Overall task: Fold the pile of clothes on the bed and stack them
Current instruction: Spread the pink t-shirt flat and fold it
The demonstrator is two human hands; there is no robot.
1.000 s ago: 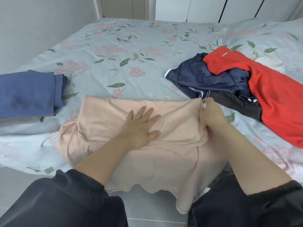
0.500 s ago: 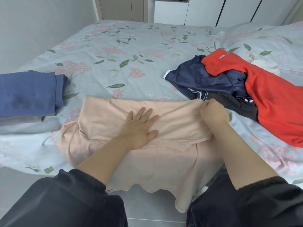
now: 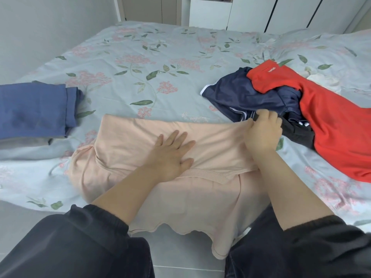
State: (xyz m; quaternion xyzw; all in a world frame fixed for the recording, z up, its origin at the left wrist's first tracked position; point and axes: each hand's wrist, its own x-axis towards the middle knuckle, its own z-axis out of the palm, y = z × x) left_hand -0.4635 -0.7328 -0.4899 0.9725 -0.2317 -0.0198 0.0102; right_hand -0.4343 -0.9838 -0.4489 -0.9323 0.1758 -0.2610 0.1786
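— Since a moment ago the right hand (image 3: 263,133) has edged a little farther up the bed (image 3: 150,57), taking a corner of the peach shirt (image 3: 128,137) with it; it now sits against the hem of the navy garment (image 3: 241,93)
— What has it got hold of?
— Thumb and curled fingers pinch the shirt's far right corner, lifted slightly off the sheet
— And the other one?
— The left hand (image 3: 170,155) hasn't budged. It lies flat on the middle of the shirt, fingers straight and a bit spread, pressing down just above the ribbed neckline and gripping nothing
— Where's the shirt itself?
— At the near edge of the bed, upper part folded over, lower part hanging off the edge toward the floor (image 3: 180,247), between the person's black sleeves (image 3: 90,237)
— The rest of the clothes?
— An unfolded heap on the right: that navy garment with white trim, a red garment (image 3: 337,125) draped across it, and a black garment (image 3: 297,133) tucked under both. Over on the left, well apart, a folded blue garment (image 3: 34,109) rests on a grey piece (image 3: 22,142)
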